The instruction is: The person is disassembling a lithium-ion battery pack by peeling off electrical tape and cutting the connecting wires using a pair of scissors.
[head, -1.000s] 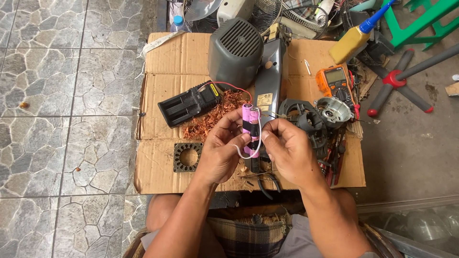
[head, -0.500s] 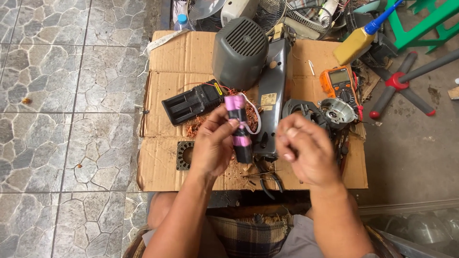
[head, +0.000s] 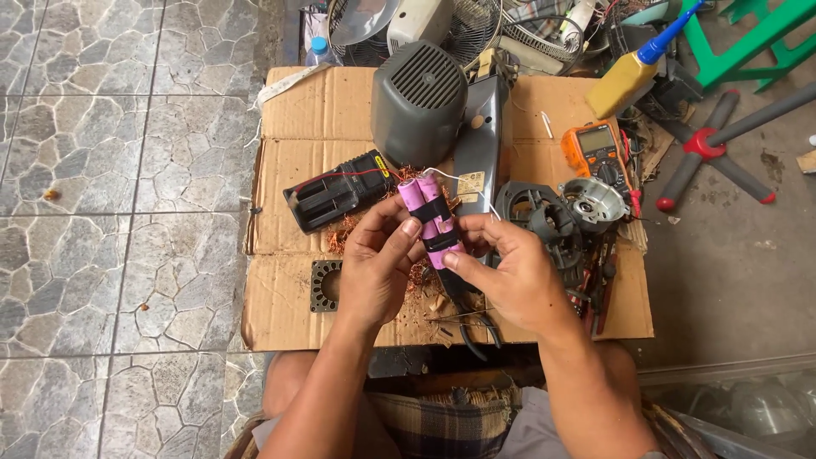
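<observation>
Between my left hand [head: 374, 263] and my right hand [head: 510, 272] the battery pack [head: 432, 217] is pink with black bands, over tan cardboard [head: 297, 306], with an orange meter [head: 599, 153] beyond my right hand and a black case [head: 336, 191] beyond my left.

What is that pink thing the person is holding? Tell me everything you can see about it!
The pink battery pack is a bundle of pink tube-shaped cells lying side by side, bound with two bands of black tape. Their wrapping looks like smooth plastic. A thin white wire comes off near its top end. The pack tilts a little, top end leaning away from the person, above the cardboard. The left hand grips its side, thumb on the upper band, and the right hand pinches its lower end.
</observation>
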